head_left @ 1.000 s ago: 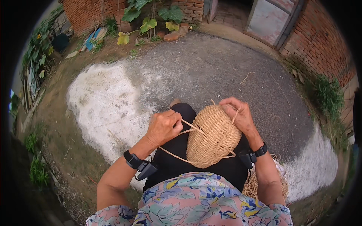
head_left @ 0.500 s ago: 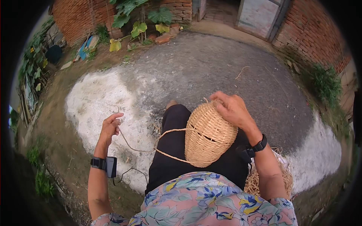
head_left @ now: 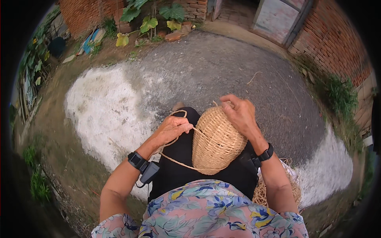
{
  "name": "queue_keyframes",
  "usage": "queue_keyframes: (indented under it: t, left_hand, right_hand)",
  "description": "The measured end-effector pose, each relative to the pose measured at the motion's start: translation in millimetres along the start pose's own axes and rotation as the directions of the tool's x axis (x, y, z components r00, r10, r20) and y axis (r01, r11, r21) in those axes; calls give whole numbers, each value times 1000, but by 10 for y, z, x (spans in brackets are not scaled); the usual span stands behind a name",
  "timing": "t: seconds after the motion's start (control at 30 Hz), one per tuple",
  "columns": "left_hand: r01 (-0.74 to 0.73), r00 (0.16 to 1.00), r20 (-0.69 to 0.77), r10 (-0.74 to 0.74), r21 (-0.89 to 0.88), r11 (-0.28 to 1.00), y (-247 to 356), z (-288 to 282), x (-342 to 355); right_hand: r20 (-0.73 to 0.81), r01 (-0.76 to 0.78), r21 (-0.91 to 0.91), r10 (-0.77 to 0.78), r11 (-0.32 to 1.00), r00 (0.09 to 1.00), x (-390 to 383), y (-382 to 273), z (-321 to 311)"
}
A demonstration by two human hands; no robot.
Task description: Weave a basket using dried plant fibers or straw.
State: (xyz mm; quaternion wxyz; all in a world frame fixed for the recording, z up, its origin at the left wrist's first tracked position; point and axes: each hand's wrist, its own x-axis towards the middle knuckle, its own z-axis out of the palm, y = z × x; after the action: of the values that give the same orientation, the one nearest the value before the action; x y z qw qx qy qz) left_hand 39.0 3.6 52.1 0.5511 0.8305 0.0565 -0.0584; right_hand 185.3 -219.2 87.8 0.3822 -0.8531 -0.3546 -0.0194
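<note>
A woven straw basket [head_left: 218, 144] lies tilted across my lap on black trousers. A twisted straw cord [head_left: 180, 163] runs from its near end out to the left and loops up around my left hand [head_left: 173, 129]. The fingers of that hand pinch the cord close to the basket's left side. My right hand [head_left: 241, 115] lies over the basket's far right end, its fingers curled at the rim and the palm against the weave. A short strand end sticks up beside those fingers. The underside of the basket is hidden.
A heap of loose straw strands [head_left: 278, 184] lies by my right hip. Past my knees is dark, rough ground with a whitish patch [head_left: 105, 103] on the left. Brick walls, a doorway with a pale door [head_left: 278, 20] and leafy plants [head_left: 149, 23] stand at the back.
My left hand has come in from the far left to the basket's side and now pinches the cord there. The basket and my right hand have barely shifted.
</note>
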Motion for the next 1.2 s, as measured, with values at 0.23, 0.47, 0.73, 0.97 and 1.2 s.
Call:
queue_keyframes:
  t: [0.23,0.47,0.73,0.97,1.2]
  left_hand:
    - [-40,989,-139,49,70,997,10,-135,-84]
    - [234,829,-537,157,587,775,-236,-1203,-848]
    - [-592,802,-258,538,-454,666,393,-1406,-1647]
    - [-128,975,16,222,-776,618,457,-121,-487]
    - [-132,991,-101,92,-541,831,215,417,-279]
  right_hand:
    - [-27,-1,-51,-1,999,1000,-21,28,-35]
    - [11,-10,103,9,995,1000,-48,12,-112]
    - [-113,-12,181,33,983,993,-262,-268,-249]
    - [2,-88,161,88,983,996,-262,-327,-316]
    - [-65,13,143,-4,990,998,-284,-308,-313]
